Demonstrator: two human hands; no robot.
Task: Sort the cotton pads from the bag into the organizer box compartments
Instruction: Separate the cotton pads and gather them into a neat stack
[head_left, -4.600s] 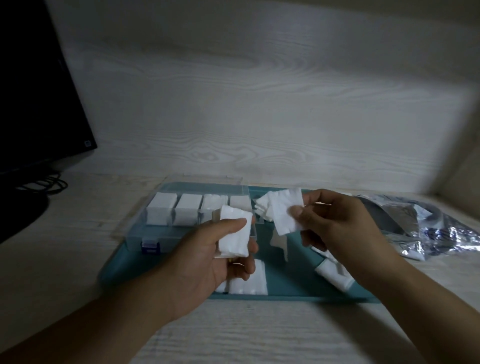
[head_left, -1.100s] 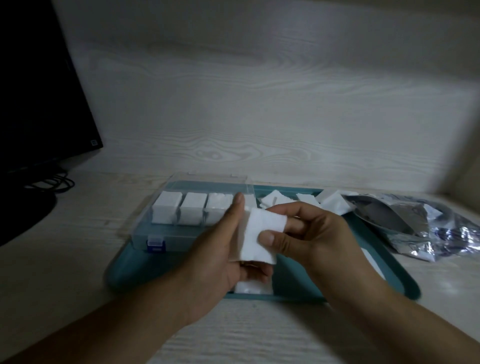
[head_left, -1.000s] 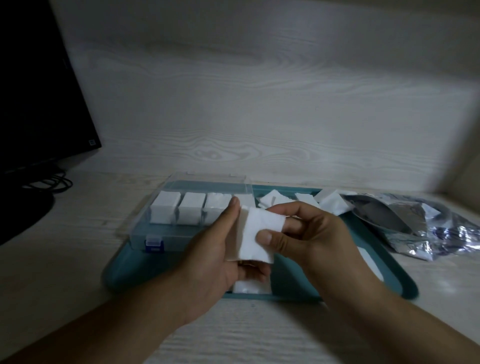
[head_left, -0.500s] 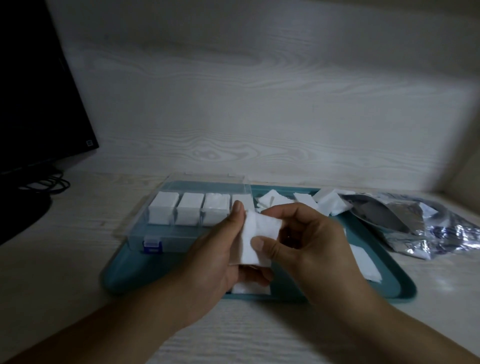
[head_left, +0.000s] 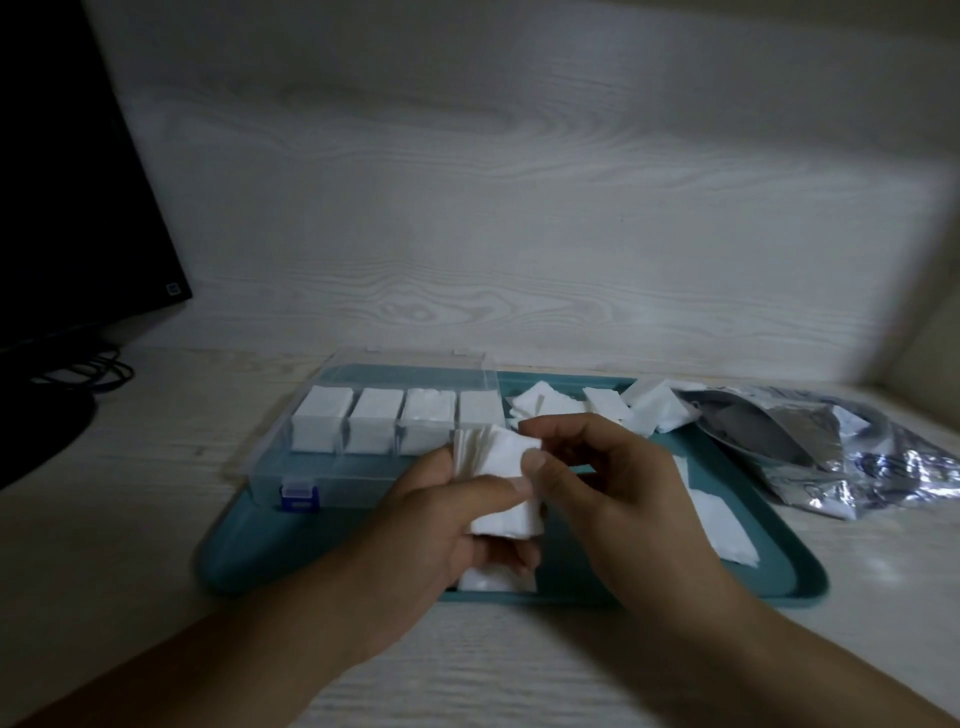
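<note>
My left hand (head_left: 441, 519) grips a stack of white cotton pads (head_left: 493, 467) above the teal tray (head_left: 769, 561), thumb across its front. My right hand (head_left: 608, 483) pinches the stack's top right corner between thumb and fingers. The clear organizer box (head_left: 332, 467) lies on the tray's left part, its back row of compartments filled with white pads (head_left: 374, 426). Loose pads (head_left: 649, 410) lie at the tray's back, one pad (head_left: 722, 525) to the right of my hands and another (head_left: 496, 579) under my left hand. The silver bag (head_left: 810, 441) lies to the right of the tray.
A black monitor (head_left: 67, 197) with cables (head_left: 88, 369) stands at the far left. A pale wood wall rises close behind the tray. The box has a blue latch (head_left: 298, 496) on its front.
Earlier each hand held separate pads; the right hand brought its pads onto the left hand's stack. In the last second the left thumb moved across the stack's front while the right fingers shifted to its top corner.
</note>
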